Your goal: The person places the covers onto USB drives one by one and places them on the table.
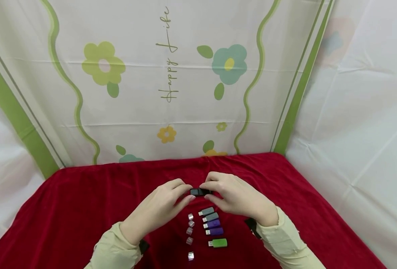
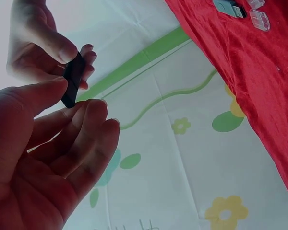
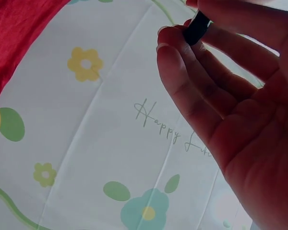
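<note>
A black USB stick (image 1: 200, 192) is held level above the red cloth, in front of the body. My left hand (image 1: 158, 206) pinches its left end between thumb and fingers. At the other end, my right hand (image 1: 239, 195) has its thumb and fingertips on the stick. In the left wrist view the black USB stick (image 2: 74, 79) spans from one hand to the other. Fingers hide part of it, and whether a cap sits on it I cannot tell. The right wrist view shows only a short dark piece of the stick (image 3: 197, 28).
Below the hands, grey USB sticks (image 1: 206, 212), purple USB sticks (image 1: 214, 231) and a green USB stick (image 1: 219, 243) lie in a column, metal plugs pointing left. Several clear caps (image 1: 189, 241) line up to their left. A white patterned curtain (image 1: 137, 108) hangs behind the red cloth (image 1: 94, 201).
</note>
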### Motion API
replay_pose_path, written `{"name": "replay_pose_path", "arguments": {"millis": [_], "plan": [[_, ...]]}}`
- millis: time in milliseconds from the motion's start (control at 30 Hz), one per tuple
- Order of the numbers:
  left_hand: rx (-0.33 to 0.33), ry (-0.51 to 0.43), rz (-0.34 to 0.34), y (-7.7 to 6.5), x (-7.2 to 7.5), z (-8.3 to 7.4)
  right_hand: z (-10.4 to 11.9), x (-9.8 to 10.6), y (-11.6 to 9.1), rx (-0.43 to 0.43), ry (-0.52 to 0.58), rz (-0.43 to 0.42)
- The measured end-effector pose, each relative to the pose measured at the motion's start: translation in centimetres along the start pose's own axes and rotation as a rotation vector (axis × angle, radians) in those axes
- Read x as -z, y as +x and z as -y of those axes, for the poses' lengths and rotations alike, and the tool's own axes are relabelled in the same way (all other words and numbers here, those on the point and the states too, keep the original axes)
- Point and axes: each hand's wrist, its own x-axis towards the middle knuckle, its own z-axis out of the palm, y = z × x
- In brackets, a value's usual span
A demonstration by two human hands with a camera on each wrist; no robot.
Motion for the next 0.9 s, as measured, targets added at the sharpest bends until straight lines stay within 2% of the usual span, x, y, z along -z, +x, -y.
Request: {"name": "replay_pose_path", "arguments": {"millis": [233, 533, 900], "plan": [[-0.022, -0.004, -0.013, 0.05, 0.19, -0.09, -0.16, -0.18, 0.08, 0.039, 0.064, -0.004], [-0.052, -0.017, -0.010, 0.08, 0.22, -0.28, 0.07, -0.30, -0.03, 0.038, 0.018, 0.000], [-0.053, -0.002, -0.003, 0.13, 0.15, -0.47, 0.23, -0.41, -0.09, 0.029, -0.030, 0.006]]}}
